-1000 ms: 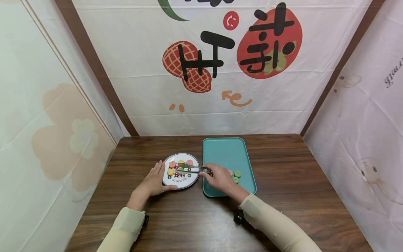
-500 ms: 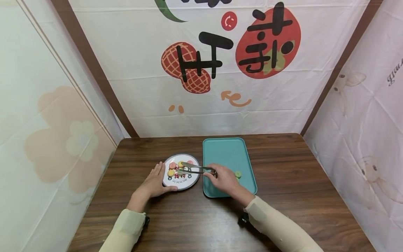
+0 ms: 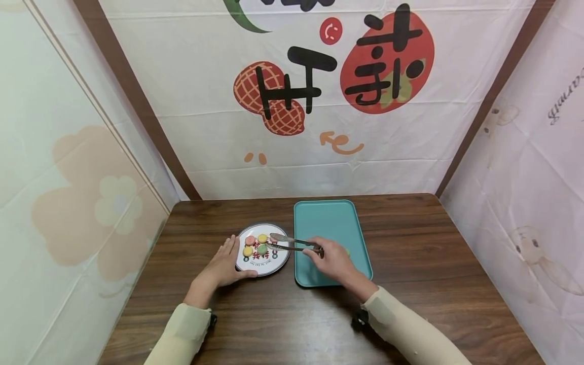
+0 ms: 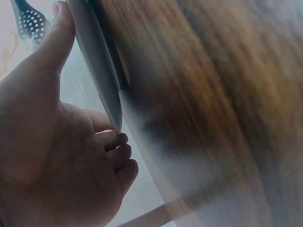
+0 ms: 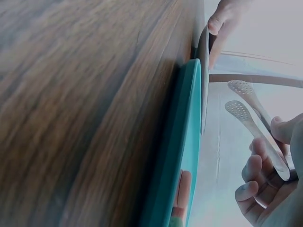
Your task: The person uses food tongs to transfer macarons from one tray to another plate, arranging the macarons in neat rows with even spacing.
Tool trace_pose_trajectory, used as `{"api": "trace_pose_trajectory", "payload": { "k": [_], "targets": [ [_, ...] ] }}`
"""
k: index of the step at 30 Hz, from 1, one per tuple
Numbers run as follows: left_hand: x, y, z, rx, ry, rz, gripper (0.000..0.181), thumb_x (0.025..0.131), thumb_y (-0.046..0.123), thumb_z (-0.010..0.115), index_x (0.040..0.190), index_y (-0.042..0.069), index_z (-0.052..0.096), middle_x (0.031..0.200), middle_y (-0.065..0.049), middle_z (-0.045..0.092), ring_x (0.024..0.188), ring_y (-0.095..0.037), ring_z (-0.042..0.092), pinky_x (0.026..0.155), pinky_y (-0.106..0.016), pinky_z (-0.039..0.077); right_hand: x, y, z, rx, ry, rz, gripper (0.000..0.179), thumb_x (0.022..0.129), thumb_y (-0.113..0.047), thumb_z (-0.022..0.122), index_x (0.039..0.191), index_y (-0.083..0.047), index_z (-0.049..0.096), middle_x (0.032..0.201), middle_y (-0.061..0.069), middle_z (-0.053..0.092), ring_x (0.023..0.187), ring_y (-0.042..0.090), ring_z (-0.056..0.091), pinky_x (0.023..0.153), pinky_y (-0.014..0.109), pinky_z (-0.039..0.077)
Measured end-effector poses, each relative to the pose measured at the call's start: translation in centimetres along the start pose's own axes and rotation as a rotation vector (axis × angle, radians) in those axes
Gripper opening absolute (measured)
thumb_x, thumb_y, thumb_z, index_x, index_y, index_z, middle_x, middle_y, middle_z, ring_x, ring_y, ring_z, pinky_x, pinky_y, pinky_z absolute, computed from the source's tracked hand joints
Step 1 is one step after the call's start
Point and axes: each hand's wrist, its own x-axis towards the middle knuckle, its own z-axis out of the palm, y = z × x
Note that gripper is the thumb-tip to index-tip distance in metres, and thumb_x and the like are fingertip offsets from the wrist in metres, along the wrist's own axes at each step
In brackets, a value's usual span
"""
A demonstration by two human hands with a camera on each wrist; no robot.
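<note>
My left hand (image 3: 221,266) lies against the left side of the round white plate (image 3: 274,263), fingers straight and thumb along its near rim. My right hand (image 3: 333,259) grips metal tongs (image 3: 296,243) with perforated tips (image 5: 239,109), spread apart with nothing between them, over the plate's right part. On the plate sit a green macaron (image 3: 262,249), two yellow macarons, one at the back (image 3: 262,238) and one at the left (image 3: 247,251), and a pink macaron (image 3: 250,240). Another pink macaron (image 3: 274,239) is partly covered by the tongs.
A teal tray (image 3: 326,218) stands right of the plate, under my right hand. In the right wrist view it holds a pink macaron (image 5: 183,189) and a green macaron (image 5: 176,221), mostly hidden by my hand in the head view. The wooden table (image 3: 410,284) meets a printed cloth wall (image 3: 388,177) behind.
The tongs' tips have parted and drawn back to the right with my right hand, leaving the green macaron on the plate. My left hand has stayed at the rim.
</note>
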Motion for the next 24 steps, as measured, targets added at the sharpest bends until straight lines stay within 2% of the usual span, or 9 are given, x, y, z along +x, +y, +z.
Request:
{"api": "trace_pose_trajectory", "payload": {
  "k": [11,24],
  "targets": [
    [0.0,-0.1,0.1,-0.015,0.0,-0.01,0.134,0.087,0.07,0.079,0.165,-0.015,0.011,0.173,-0.037,0.008,0.162,-0.051,0.008,0.133,-0.06,0.013,-0.7,0.7,-1.6,0.01,0.041,0.007,0.034,0.104,-0.033,0.074,0.127,-0.008,0.075,0.08,-0.01,0.065,0.062,0.004,0.05,0.054,0.027,0.045],
    [0.2,0.0,0.0,-0.016,-0.01,-0.019,0.134,0.087,0.07,0.079,0.166,-0.014,0.01,0.174,-0.036,0.007,0.163,-0.05,0.008,0.133,-0.06,0.012,-1.1,2.0,-3.6,0.019,0.052,0.019,0.031,0.104,-0.032,0.075,0.124,-0.008,0.076,0.079,-0.011,0.064,0.062,0.006,0.05,0.057,0.027,0.046]
  ]
}}
